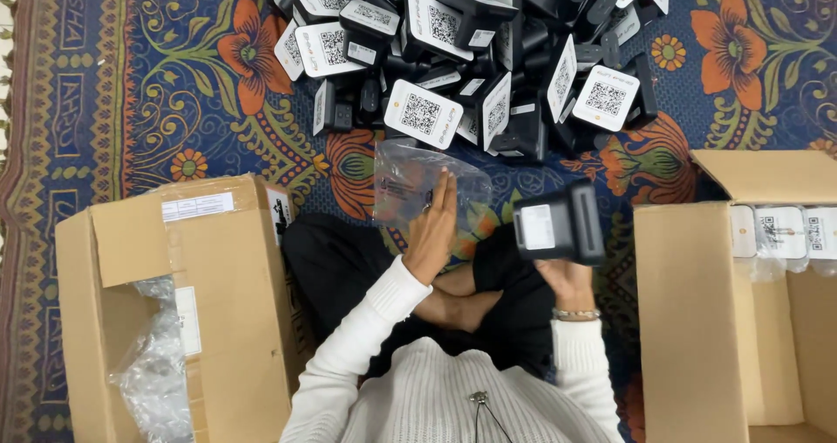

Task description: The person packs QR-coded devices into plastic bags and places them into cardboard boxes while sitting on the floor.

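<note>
While the left hand (433, 225) lies flat and open against a clear bag (418, 186), a black device (558, 222) is gripped in the right hand (567, 277), just beside the bag over the lap. The bagging step seems in hand; next, the bag's mouth would need to be opened. A pile (471, 51) lies on the carpet (131, 103), with boxes (218, 303) either side (right one part-filled).

left hand (432, 229): raised flat, fingers straight and pressed together, pointed to 12 o'clock, palm turned to 3 o'clock | left forearm: white-sleeved, angled up toward 1 o'clock | right hand (567, 277): held at 3 o'clock of the left, fingers curled in a grip, mostly hidden | right wrist: beaded bracelet worn, white cuff below
</note>
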